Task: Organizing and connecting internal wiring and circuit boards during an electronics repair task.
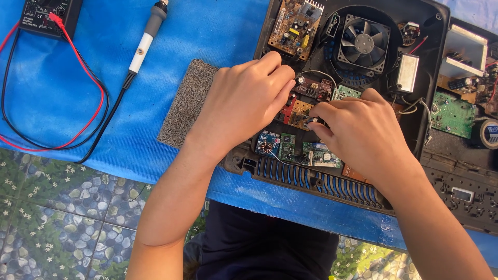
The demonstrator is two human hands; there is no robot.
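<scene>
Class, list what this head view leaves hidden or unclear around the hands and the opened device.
- Boards under the left hand: covered by it.
- Small part at the right hand fingertips: too small to tell.
- Multimeter: cut off by the top edge.
- Tape roll: cut off by the right edge.

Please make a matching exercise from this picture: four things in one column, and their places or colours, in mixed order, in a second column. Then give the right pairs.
Things:
1. soldering iron
2. cooling fan
3. grey cloth pad
4. multimeter

Places or colours:
A. far left corner, with red and black leads
B. beside the person's left hand, on the blue cover
C. black, inside the open casing, beyond the right hand
D. white handle, lying between the meter and the casing

Pairs: 1-D, 2-C, 3-B, 4-A
</scene>
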